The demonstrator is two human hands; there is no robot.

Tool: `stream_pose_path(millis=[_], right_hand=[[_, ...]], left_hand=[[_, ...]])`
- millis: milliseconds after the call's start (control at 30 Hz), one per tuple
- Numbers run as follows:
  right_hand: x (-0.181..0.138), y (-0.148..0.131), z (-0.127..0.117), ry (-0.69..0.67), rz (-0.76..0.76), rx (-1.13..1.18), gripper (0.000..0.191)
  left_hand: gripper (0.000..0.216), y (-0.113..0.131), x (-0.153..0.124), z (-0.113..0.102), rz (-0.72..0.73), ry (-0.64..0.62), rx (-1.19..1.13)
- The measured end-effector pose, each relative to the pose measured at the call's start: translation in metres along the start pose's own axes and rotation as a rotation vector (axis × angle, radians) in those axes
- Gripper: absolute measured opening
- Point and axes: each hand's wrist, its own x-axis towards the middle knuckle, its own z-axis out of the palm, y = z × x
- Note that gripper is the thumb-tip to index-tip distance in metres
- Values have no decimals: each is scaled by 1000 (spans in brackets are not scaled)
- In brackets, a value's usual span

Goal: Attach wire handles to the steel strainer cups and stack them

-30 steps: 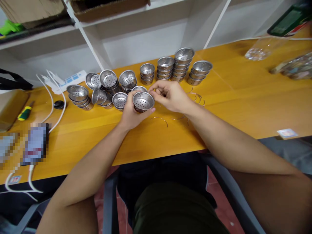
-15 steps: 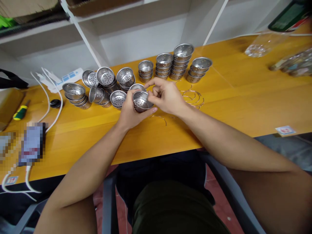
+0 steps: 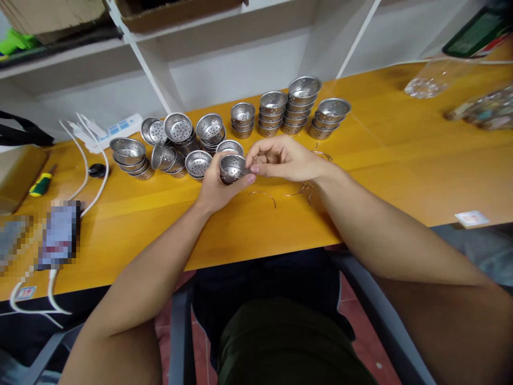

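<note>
My left hand (image 3: 218, 187) is wrapped round a small perforated metal cup (image 3: 233, 169), tilted so that its holed inside faces me. At the cup's right rim, my right hand (image 3: 276, 158) has its thumb and forefinger brought together. Whatever lies between those fingertips is too small to make out. Several curved thin wires (image 3: 262, 193) lie on the table below and to the right of my hands, some hidden behind my right wrist. Just behind the held cup sits another perforated cup (image 3: 229, 148).
Stacks of perforated cups (image 3: 303, 104) stand along the back of the wooden table (image 3: 256, 235), below a white shelf (image 3: 208, 67). On the left are a power strip (image 3: 124, 128), white cables, a screwdriver (image 3: 41, 184) and a phone (image 3: 59, 235). A clear plastic bottle (image 3: 427, 80) lies at right.
My right hand has turned and shifted slightly right, its raised forefinger now lowered toward the thumb at the cup's rim. My left hand keeps holding the cup. The view has shifted slightly.
</note>
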Motion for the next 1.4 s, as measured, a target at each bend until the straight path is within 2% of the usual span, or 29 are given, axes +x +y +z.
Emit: stream_pose_path(millis=[67,167,367,800,1400], right_hand=[[-1,-1,-3,-27,13,47,52],[0,-1,-2,7,27,56,56],[2,-1,9,63,1,25,58],[1,0,15,121,11,-34,50],[1,4,12,60,19,19,49]], left_hand=[[87,-3,0,-1,29,-30,-11],[101,-6,0,-2,67,-64,6],[89,-11,-2,-1,119,-20,60],[91,-10,-2,1,88,9,107],[91,-17,-3,-1,103,-10,66]])
